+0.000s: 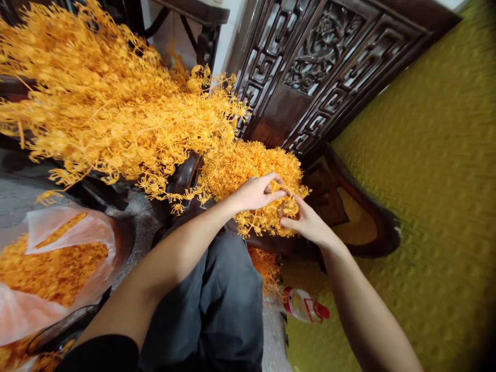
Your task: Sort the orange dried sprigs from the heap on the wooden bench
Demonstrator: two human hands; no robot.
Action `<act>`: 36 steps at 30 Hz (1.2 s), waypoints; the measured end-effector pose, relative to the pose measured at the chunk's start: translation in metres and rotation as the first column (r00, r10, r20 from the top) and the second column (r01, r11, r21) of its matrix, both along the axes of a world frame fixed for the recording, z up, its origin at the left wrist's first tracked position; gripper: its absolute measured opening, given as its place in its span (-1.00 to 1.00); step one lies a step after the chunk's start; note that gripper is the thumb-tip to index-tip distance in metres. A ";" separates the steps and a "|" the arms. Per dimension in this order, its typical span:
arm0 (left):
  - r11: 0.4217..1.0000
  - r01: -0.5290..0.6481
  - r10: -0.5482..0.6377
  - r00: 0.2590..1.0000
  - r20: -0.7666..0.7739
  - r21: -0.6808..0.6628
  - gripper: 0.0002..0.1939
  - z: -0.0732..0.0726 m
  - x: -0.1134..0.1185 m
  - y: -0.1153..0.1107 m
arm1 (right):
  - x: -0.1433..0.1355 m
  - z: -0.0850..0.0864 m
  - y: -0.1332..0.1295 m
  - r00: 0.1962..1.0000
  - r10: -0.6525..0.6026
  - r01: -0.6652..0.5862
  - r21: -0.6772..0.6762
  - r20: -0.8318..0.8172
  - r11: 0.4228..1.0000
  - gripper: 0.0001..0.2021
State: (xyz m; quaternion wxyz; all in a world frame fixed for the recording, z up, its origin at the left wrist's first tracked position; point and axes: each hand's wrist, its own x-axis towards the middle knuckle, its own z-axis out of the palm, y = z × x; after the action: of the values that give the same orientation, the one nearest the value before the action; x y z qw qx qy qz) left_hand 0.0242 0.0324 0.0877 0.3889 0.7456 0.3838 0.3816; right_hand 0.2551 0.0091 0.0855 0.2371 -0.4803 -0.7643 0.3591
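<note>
We are pinching a yellow sprig (290, 207) between left hand (258, 194) and right hand (310, 221), pile (251, 165) beneath and heap (108, 119) leftward apparently remaining.

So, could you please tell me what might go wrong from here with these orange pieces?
The orange pile by the left hand and right hand looks tangled, so a tug might snag or break neighbouring pieces. Strands of the larger orange heap jut out near the left forearm and could get brushed off. The red-capped bottle near the legs might get knocked.
</note>
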 end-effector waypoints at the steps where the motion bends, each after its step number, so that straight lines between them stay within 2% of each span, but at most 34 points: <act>1: 0.999 -0.015 0.016 1.000 -0.012 0.041 -0.61 -0.001 -0.002 0.000 | -0.001 0.000 0.001 0.999 -0.013 0.014 0.046 -0.033 0.999 0.10; 3: 0.997 -0.038 0.043 0.997 -0.057 0.074 -0.59 -0.002 -0.004 0.001 | -0.002 0.009 0.000 0.991 -0.079 0.105 0.250 -0.109 0.963 0.18; 5: 0.992 -0.054 0.069 0.988 -0.136 0.110 -0.55 -0.003 -0.005 0.001 | -0.006 0.028 -0.005 0.972 -0.155 0.224 0.500 -0.178 0.836 0.06; 6: 0.989 -0.061 0.084 0.981 -0.176 0.137 -0.54 -0.003 -0.004 0.000 | -0.010 0.039 -0.009 0.969 -0.169 0.244 0.589 -0.181 0.770 -0.03; 7: 0.984 -0.054 0.088 0.975 -0.203 0.169 -0.54 -0.002 -0.002 -0.001 | -0.014 0.049 -0.012 0.976 -0.163 0.219 0.639 -0.145 0.737 -0.09; 8: 0.978 -0.039 0.083 0.974 -0.213 0.203 -0.53 -0.001 0.001 -0.002 | -0.019 0.058 -0.015 0.988 -0.140 0.149 0.650 -0.065 0.745 -0.12; 11: 0.963 -0.023 0.060 0.990 -0.130 0.269 -0.49 0.002 0.010 -0.006 | -0.029 0.070 -0.016 0.964 -0.014 -0.125 0.502 0.265 0.856 -0.28; 13: 0.970 -0.055 0.063 0.998 -0.023 0.237 -0.52 0.003 0.014 -0.007 | -0.030 0.067 -0.012 0.923 0.002 -0.172 0.409 0.385 0.896 -0.50; 15: 0.987 -0.085 0.077 0.995 0.067 0.134 -0.60 0.004 0.013 -0.008 | -0.026 0.061 -0.009 0.922 -0.014 -0.136 0.357 0.386 0.924 -0.61; 19: 0.992 -0.123 0.123 0.970 0.208 -0.009 -0.67 0.009 0.009 -0.011 | -0.028 0.048 -0.015 0.974 0.065 -0.096 0.138 0.216 0.986 -0.65; 20: 0.991 -0.130 0.131 0.959 0.251 -0.023 -0.67 0.010 0.009 -0.012 | -0.033 0.044 -0.018 0.988 0.055 -0.069 0.093 0.145 0.993 -0.62; 22: 0.988 -0.147 0.154 0.928 0.340 -0.048 -0.68 0.011 0.013 -0.015 | -0.047 0.033 -0.025 0.997 -0.064 0.065 0.042 -0.034 0.997 -0.49; 25: 0.960 -0.257 0.278 0.860 0.428 -0.107 -0.68 0.009 0.022 -0.020 | -0.070 0.019 -0.029 0.905 -0.329 0.349 0.028 -0.270 0.937 -0.42; 27: 0.941 -0.294 0.338 0.835 0.435 -0.166 -0.64 0.007 0.027 -0.022 | -0.079 0.015 -0.028 0.819 -0.424 0.485 0.073 -0.387 0.871 -0.45; 28: 0.942 -0.273 0.332 0.839 0.431 -0.195 -0.63 0.006 0.028 -0.024 | -0.081 0.015 -0.026 0.789 -0.435 0.519 0.092 -0.434 0.850 -0.48; 31: 0.963 -0.164 0.236 0.895 0.380 -0.213 -0.62 0.005 0.026 -0.026 | -0.076 0.022 -0.017 0.741 -0.419 0.535 0.086 -0.525 0.840 -0.57; 34: 0.981 -0.161 0.186 0.936 0.298 -0.104 -0.58 0.008 0.017 -0.023 | -0.065 0.031 -0.010 0.744 -0.390 0.487 0.040 -0.542 0.872 -0.59; 36: 0.984 -0.164 0.177 0.938 0.297 -0.069 -0.52 0.012 0.009 -0.018 | -0.059 0.036 -0.010 0.725 -0.384 0.478 0.016 -0.572 0.878 -0.62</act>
State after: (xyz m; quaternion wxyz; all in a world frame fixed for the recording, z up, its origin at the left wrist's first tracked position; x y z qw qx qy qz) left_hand 0.0337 0.0140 0.0995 0.4246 0.6337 0.3910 0.5150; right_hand 0.1958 -0.0011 0.1218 0.5625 -0.4995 -0.5560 0.3534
